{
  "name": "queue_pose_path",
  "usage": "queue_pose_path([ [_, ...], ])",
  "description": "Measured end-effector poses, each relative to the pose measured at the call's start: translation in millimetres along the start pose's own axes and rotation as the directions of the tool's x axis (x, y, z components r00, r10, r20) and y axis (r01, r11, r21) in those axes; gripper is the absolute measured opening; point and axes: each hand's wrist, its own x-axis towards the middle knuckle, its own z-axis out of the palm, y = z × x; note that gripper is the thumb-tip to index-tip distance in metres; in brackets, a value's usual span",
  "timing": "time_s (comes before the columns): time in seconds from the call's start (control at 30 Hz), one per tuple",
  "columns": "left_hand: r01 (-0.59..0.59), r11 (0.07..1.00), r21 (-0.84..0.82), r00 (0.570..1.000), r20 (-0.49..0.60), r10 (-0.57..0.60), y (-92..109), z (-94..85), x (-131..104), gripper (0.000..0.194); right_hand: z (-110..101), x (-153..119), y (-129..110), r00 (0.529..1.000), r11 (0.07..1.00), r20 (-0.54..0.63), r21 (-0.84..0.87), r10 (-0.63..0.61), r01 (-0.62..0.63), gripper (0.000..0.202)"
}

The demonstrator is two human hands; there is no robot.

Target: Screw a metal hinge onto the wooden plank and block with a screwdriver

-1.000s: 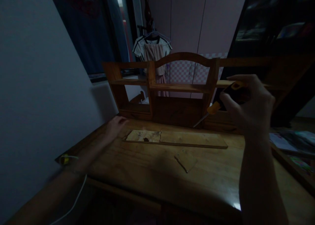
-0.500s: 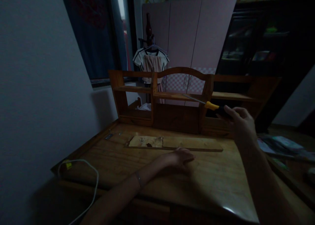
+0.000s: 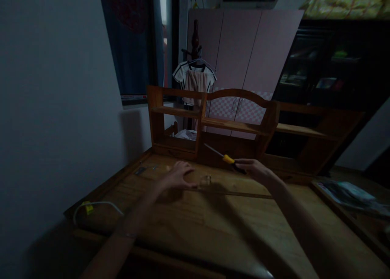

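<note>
Dim light falls on a wooden worktop (image 3: pixel 185 228) as the right hand (image 3: pixel 255 170) grips a screwdriver (image 3: pixel 227 158) and the left hand (image 3: pixel 176 176) spreads over a board (image 3: pixel 240 186).

Held by its handle in the right fingers, the screwdriver points its blade left toward the shelf unit (image 3: pixel 231 125), a hold that seemingly leaves the shaft free. Left fingers, parted and curled around nothing visible, reach over the board's left part, perhaps to steady it; contact cannot be told. The board lies flat near the worktop's rear edge, probably for firm support.
</note>
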Motion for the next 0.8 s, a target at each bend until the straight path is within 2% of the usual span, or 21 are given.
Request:
queue_pose_path([
  [0.1,0.265,0.95,0.166,0.964,-0.011,-0.267,-95,-45.0,-25,0.066,65,55,25,0.995,0.979,0.104,-0.206,0.011,0.01,0.028],
  [0.17,0.38,0.889,0.253,0.914,0.044,-0.403,-144,-64.1,-47,0.068,108,90,44,0.991,0.957,0.133,-0.287,0.002,0.037,0.03],
  [0.23,0.425,0.858,0.289,0.877,0.103,-0.47,-174,-74.3,-70,0.074,147,118,61,0.988,0.938,0.152,-0.339,-0.016,0.067,0.034],
  [0.3,0.414,0.863,0.291,0.873,0.143,-0.467,-188,-77.7,-88,0.077,181,139,73,0.987,0.923,0.153,-0.371,-0.042,0.097,0.035],
  [0.43,0.324,0.892,0.316,0.906,0.168,-0.388,-193,-75.1,-105,0.079,229,161,85,0.985,0.889,0.133,-0.43,-0.107,0.155,0.036],
  [0.53,0.279,0.905,0.323,0.926,0.16,-0.342,-189,-75.7,-102,0.074,247,161,88,0.977,0.856,0.124,-0.473,-0.171,0.21,0.036],
  [0.6,0.271,0.919,0.286,0.941,0.122,-0.316,-182,-79.0,-94,0.066,250,154,86,0.966,0.829,0.124,-0.495,-0.228,0.26,0.036],
  [0.67,0.281,0.935,0.217,0.955,0.037,-0.296,-167,-82.2,-82,0.05,248,146,81,0.949,0.804,0.116,-0.507,-0.294,0.311,0.035],
  [0.73,0.289,0.946,0.148,0.957,-0.066,-0.282,-144,-81.8,-66,0.034,241,137,69,0.929,0.787,0.088,-0.506,-0.36,0.353,0.033],
  [0.8,0.264,0.959,0.103,0.96,-0.121,-0.251,-114,-74.3,-49,0.032,230,126,49,0.905,0.779,0.039,-0.494,-0.423,0.385,0.032],
])
